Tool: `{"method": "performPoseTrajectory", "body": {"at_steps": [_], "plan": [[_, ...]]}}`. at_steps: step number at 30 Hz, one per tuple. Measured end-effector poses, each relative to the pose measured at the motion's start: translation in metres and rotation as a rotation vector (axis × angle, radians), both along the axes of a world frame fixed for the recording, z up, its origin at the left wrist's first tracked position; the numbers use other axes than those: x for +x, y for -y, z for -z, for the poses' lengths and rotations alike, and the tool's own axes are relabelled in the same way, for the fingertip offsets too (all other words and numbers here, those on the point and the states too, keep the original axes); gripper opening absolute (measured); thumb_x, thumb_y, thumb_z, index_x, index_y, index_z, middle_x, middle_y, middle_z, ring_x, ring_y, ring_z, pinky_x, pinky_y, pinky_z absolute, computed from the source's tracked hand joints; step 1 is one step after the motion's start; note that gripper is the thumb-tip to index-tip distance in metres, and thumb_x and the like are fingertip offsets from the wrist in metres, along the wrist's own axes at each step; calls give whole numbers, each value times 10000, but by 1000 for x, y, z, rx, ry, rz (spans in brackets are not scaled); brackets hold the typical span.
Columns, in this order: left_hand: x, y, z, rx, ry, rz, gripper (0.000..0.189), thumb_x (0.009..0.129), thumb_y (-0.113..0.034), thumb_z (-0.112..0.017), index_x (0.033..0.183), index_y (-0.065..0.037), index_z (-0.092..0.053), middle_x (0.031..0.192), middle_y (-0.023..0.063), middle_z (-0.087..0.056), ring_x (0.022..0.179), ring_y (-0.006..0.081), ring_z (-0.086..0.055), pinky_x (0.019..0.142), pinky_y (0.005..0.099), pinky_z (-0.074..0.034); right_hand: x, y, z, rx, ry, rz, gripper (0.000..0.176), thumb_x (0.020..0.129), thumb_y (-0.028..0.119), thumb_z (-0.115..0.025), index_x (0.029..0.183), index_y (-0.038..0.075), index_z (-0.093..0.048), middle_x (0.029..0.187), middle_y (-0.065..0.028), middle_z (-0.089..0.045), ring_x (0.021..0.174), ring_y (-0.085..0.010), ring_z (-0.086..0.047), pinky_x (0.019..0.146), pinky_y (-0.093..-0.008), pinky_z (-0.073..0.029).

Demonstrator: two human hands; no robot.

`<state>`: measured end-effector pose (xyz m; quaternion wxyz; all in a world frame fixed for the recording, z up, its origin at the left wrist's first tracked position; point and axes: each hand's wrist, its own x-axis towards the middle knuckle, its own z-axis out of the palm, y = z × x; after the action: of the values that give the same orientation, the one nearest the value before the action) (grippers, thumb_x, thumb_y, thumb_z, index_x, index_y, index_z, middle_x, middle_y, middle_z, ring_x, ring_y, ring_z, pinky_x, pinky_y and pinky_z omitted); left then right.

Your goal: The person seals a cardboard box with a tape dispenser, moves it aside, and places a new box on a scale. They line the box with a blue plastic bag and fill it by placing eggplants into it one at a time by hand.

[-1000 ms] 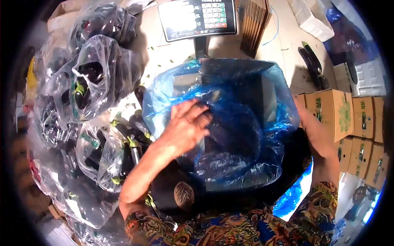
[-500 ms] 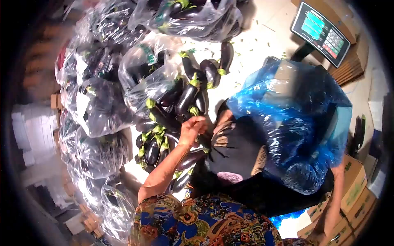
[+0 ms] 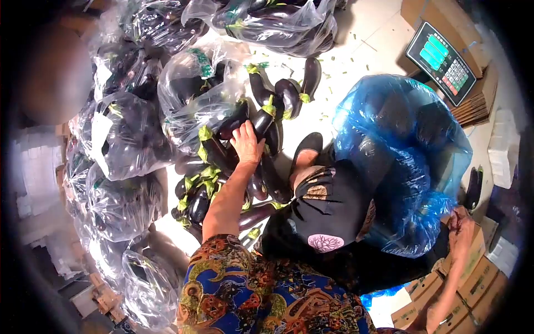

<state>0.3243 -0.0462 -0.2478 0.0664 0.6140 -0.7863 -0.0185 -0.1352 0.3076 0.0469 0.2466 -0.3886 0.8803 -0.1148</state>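
The left hand point(image 3: 247, 143) had reached farther into the heap point(image 3: 203, 192), fingers over an eggplant point(image 3: 261, 123); whether its grip had closed was unclear. The eggplant's stalk pointed away, long axis toward the person. The right hand point(image 3: 460, 225) clutched the blue bag point(image 3: 400, 139).

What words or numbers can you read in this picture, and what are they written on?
Nothing here reads clearly enough to quote.
scale display: green screens and coloured keys, but the figures are too blurred to read.
cardboard boxes: the print is too small and blurred to read.
clear bag: it has green print, too blurred to read.
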Motion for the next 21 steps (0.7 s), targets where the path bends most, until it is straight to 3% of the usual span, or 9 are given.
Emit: {"method": "performPoseTrajectory", "body": {"at_steps": [3, 4, 6, 7, 10, 11, 14, 17, 21], "plan": [[1, 9, -8, 136, -84, -51, 851, 565, -339, -840, 1272, -42, -470, 1154, 117, -537, 1057, 343, -448, 906, 439, -393, 39, 43, -20, -115, -225, -65, 204, 933, 120, -454, 980, -54, -549, 882, -156, -535, 773, -248, -518, 689, -329, -420], [9, 12, -11, 58, -148, 64, 791, 564, -332, -840, 1211, -6, -521, 1049, 125, -606, 997, 310, -528, 865, 384, -441, 46, 51, -20, -164, -308, -73, 182, 926, 94, -473, 981, -61, -551, 912, -161, -539, 801, -244, -530, 701, -327, -425], [20, 18, -25, 413, -609, -4, 683, 626, -309, -818, 1168, 7, -548, 985, 118, -646, 926, 250, -599, 812, 344, -482, 50, 63, -6, -276, -198, -90, 174, 886, 24, -512, 1033, -56, -561, 1039, -181, -566, 905, -255, -567, 777, -340, -454], [22, 12, -42, 804, -1015, -146, 602, 698, -304, -778, 1162, 8, -557, 979, 106, -659, 893, 207, -630, 788, 326, -497, 48, 63, 14, -325, -176, -157, 182, 880, 19, -511, 1042, -44, -568, 1066, -182, -570, 929, -259, -577, 790, -346, -461], [21, -3, -66, 1081, -1609, -214, 512, 799, -304, -684, 1198, -14, -548, 1021, 109, -649, 930, 235, -634, 850, 388, -515, 46, 54, 68, -299, 573, 94, 254, 836, -29, -512, 1078, -7, -585, 1111, -204, -595, 1001, -343, -593, 836, -386, -475], [22, -6, -67, 1168, -1753, -237, 521, 823, -317, -670, 1226, -17, -529, 1101, 133, -632, 987, 258, -627, 885, 419, -516, 33, 59, 65, -40, 66, -450, 284, 813, -52, -503, 1075, 8, -591, 1044, -236, -614, 1000, -408, -575, 826, -406, -473], [7, -13, -93, 1326, -2010, -191, 656, 851, -406, -635, 1328, 1, -442, 1192, 225, -579, 1062, 345, -596, 885, 460, -518, 27, 60, 70, -47, 10, -421, 189, 767, -5, -589, 954, -33, -602, 983, -251, -622, 897, -429, -555, 798, -374, -469], [-14, -10, -126, 1545, -2188, -118, 625, 867, -396, -623, 1301, 20, -450, 1180, 236, -585, 1053, 357, -605, 919, 477, -506, 37, 69, 44, -137, 33, -301, 147, 786, -15, -567, 931, -38, -577, 955, -262, -617, 818, -457, -520, 735, -371, -468], [-16, -1, -102, 1592, -2160, -152, 697, 871, -482, -587, 1347, -4, -413, 1187, 225, -579, 1020, 347, -614, 844, 488, -533, 51, 70, 21, -30, 115, -158, 184, 814, -40, -531, 991, -31, -578, 945, -243, -630, 769, -370, -579, 722, -351, -459]]}}
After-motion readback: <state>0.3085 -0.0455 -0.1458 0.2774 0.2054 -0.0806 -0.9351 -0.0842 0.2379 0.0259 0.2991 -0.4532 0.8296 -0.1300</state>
